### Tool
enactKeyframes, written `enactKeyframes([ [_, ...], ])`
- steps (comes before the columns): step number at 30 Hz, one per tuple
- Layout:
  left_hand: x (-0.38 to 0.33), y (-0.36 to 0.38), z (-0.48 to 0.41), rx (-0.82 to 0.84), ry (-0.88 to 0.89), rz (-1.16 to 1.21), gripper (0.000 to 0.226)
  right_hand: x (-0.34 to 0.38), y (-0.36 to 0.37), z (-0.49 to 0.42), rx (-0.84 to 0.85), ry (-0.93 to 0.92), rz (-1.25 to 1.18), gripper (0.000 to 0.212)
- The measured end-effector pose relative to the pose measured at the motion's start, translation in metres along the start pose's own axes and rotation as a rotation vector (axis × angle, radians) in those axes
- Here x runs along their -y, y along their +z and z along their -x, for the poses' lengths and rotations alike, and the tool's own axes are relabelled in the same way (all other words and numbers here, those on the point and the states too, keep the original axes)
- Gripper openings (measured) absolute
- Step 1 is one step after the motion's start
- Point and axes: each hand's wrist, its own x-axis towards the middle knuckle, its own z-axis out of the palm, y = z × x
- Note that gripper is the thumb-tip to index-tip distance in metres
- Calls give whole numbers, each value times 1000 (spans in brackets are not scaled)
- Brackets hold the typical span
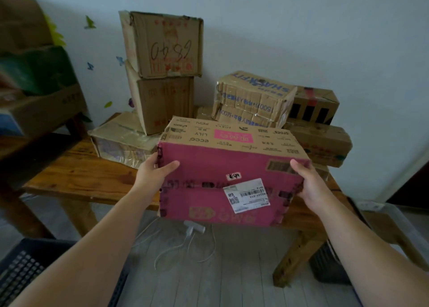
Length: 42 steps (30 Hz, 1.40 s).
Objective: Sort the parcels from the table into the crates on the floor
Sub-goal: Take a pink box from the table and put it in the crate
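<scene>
- The pink cardboard parcel (229, 179) with a plain brown top panel and a white shipping label (246, 195) sits at mid-frame. It hangs out past the front edge of the brown wooden table (76, 174). Whether its far edge rests on the tabletop cannot be told.
- The left hand (152, 169) grips the parcel's 9 o'clock side, thumb laid across the pink face; the other fingers are hidden round the corner.
- The right hand (308, 186) clasps the 3 o'clock side the same way, thumb near the barcode print and fingers curled round the edge.
- Step in hand, as I judge it: one parcel is being taken from the table, with the drop into a crate not yet made.
- From the parcel, two stacked brown cartons (162, 46) stand at 11 o'clock and a crushed carton with blue print (253, 97) at 1 o'clock, so much sorting probably remains.
- A dark slatted plastic crate (27, 267) lies on the floor at 8 o'clock; a second dark crate (329, 267) sits at 4 o'clock beside the table leg.
- The next move likely calls for reading the label, choosing a crate, then lowering the parcel level, clear of the white cable (195, 229) on the floor.
</scene>
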Motion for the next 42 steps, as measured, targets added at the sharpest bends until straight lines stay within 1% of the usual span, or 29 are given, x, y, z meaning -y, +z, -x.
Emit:
enactKeyframes([
  [3, 1, -4, -2, -9, -50, 83, 28, -3, -1, -1, -17, -58, 107, 52],
  [6, 2, -5, -2, 68, -147, 111, 36, -10, -4, -1, -39, -48, 129, 39],
  [9, 5, -1, 1, 87, -122, 70, 38, -16, -5, -3, -25, -33, 62, 34],
  [12, 6, -4, 5, 62, -113, 50, 43, -17, -5, -3, -94, -52, 70, 33],
  [16, 4, -12, 6, 45, -140, 63, 29, -18, 0, -1, -197, -62, 121, 41],
  [18, 3, -14, 7, 58, -156, 118, 26, -18, 3, 2, -221, -60, 139, 35],
  [20, 3, -17, 9, 133, -177, 189, 31, -19, 6, 5, -227, -52, 153, 28],
  [22, 3, -21, 10, 231, -187, 227, 38, -23, 6, 9, -218, -46, 171, 28],
  [24, 3, -24, 9, 274, -194, 212, 42, -26, 4, 12, -210, -49, 193, 28],
  [27, 5, -23, 6, 266, -197, 175, 34, -29, 3, 15, -242, -45, 192, 32],
  [29, 8, -21, 5, 288, -187, 154, 28, -31, 3, 17, -270, -40, 179, 36],
  [32, 15, -18, 3, 318, -207, 124, 25, -31, -3, 21, -296, -52, 176, 29],
  [34, 20, -15, 1, 306, -234, 104, 25, -32, -9, 28, -279, -46, 156, 27],
  [36, 27, -11, 0, 288, -273, 108, 25, -36, -17, 37, -220, -8, 132, 33],
  [38, 32, -8, 3, 265, -306, 136, 25, -43, -21, 47, -146, 42, 106, 45],
  [40, 32, -3, 3, 265, -314, 141, 24, -53, -27, 55, -125, 65, 76, 53],
  [42, 29, 5, 3, 272, -313, 143, 22, -60, -33, 62, -147, 55, 51, 53],
])
